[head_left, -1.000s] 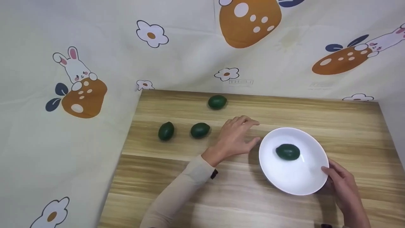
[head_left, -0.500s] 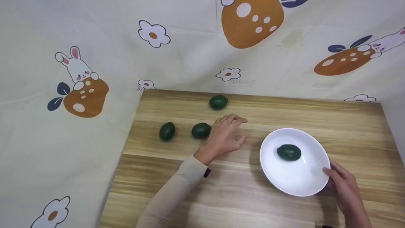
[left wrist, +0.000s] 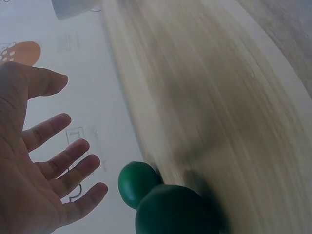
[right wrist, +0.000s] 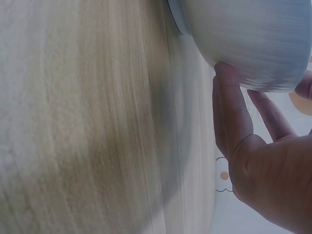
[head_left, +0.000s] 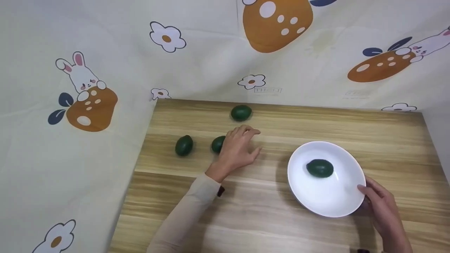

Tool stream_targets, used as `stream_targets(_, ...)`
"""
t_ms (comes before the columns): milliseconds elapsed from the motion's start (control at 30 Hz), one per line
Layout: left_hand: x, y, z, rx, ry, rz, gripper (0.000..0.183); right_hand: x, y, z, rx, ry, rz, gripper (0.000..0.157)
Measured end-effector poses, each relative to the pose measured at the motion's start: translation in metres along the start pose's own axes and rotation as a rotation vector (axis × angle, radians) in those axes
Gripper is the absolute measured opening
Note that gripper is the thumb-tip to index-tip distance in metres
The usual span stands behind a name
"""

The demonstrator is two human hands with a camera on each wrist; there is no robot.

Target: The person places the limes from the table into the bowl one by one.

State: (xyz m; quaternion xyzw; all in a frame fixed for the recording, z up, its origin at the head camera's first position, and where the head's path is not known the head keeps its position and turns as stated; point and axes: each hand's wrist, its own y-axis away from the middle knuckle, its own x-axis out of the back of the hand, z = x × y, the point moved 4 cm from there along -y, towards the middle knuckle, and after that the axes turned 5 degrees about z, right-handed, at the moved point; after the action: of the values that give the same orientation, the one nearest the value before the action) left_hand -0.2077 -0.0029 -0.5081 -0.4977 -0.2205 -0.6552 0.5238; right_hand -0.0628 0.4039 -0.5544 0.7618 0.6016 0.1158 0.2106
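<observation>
My left hand (head_left: 236, 149) hovers with spread fingers and nothing in them. It partly covers one dark green lime (head_left: 217, 144) in the head view. A second lime (head_left: 184, 145) lies left of that one, and a third (head_left: 241, 112) lies farther back. In the left wrist view, two limes (left wrist: 138, 184) appear beyond the little finger of the left hand (left wrist: 39, 161). My right hand (head_left: 383, 207) grips the right side of a white bowl (head_left: 334, 200), thumb over the rim, fingers against its outside (right wrist: 253, 44). Inside the bowl lies another lime (head_left: 320, 168).
The wooden table (head_left: 168, 200) meets a cloth backdrop (head_left: 204, 70) printed with rabbits and flowers at its back and left edges. Bare wood shows between the left hand and the bowl.
My left hand has moved left, away from the bowl, and now partly covers the middle lime. The right hand and bowl stay nearly in place.
</observation>
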Motion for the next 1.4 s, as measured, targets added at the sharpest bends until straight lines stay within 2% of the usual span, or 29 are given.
stream_targets(167,0.002,0.003,-0.012,0.023,-0.018,0.006,0.045,0.0,0.0,-0.001,-0.002,-0.002,0.001,0.041)
stream_targets(667,0.007,0.007,-0.034,0.077,0.05,0.06,0.046,0.001,0.0,0.0,-0.029,0.057,0.021,0.04)
stream_targets(1033,0.006,0.016,-0.051,0.135,0.035,0.034,0.045,0.0,0.0,0.001,0.0,0.012,0.005,0.04)
stream_targets(1233,0.002,0.02,-0.057,0.156,0.012,0.007,0.047,0.001,0.0,0.001,0.004,0.003,0.016,0.041)
stream_targets(1400,0.001,0.021,-0.06,0.171,0.018,0.012,0.048,0.0,0.0,0.001,0.013,-0.013,0.014,0.041)
